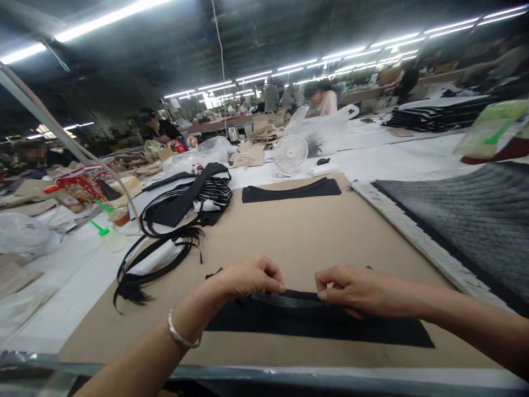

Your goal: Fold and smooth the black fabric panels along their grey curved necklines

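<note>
In front of me a long black fabric piece lies flat on the brown board. Along its curved upper edge runs a narrow black strip. My left hand pinches this strip between thumb and fingers, and a silvery bracelet is on that wrist. A short span to the right, my right hand pinches the same strip. Between the hands the strip bows over a greyish patch of the fabric. Both hands cover parts of the strip, so its ends are partly hidden.
A similar curved black piece lies farther up the board. Coiled black strips and stacked black pieces sit at left. Grey ribbed material is at right. A small white fan and a green-tipped bottle stand around the board.
</note>
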A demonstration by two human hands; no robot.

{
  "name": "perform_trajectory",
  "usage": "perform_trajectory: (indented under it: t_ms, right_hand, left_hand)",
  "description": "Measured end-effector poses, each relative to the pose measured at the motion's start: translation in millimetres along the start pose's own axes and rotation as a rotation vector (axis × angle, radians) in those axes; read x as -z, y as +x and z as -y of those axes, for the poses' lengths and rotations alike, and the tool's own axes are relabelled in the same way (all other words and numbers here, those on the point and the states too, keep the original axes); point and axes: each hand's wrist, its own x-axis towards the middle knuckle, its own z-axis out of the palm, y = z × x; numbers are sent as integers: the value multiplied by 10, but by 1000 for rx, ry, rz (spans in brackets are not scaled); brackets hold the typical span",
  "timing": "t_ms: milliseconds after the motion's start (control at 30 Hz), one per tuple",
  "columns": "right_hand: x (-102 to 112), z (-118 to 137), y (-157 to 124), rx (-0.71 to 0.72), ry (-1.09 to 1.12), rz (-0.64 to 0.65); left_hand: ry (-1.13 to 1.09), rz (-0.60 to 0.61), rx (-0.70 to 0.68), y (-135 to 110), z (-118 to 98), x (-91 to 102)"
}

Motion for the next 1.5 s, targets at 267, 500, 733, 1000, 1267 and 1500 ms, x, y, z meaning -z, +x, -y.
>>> perform_trajectory:
  t_ms: [267, 500, 733, 1000, 1267, 1500]
  right_hand:
    - [-312, 9, 107, -122, -344, -218]
    - [-418, 34, 276, -166, -458, -258]
    - [-392, 43, 339, -201, -479, -251]
    - [-425, 49, 370, -199, -500, -240]
    - [-437, 30, 428, -193, -526, -248]
    - [-435, 24, 438, -200, -526, -249]
  left_hand:
    - [171, -121, 64, 98, 261, -271]
    - [325, -253, 176, 202, 342, -388]
    - [426, -289, 202, 251, 254, -366]
    - [472, -283, 208, 229, 247, -352]
    - [481, -280, 195, 266, 294, -341]
    - [485, -281, 194, 272, 331, -348]
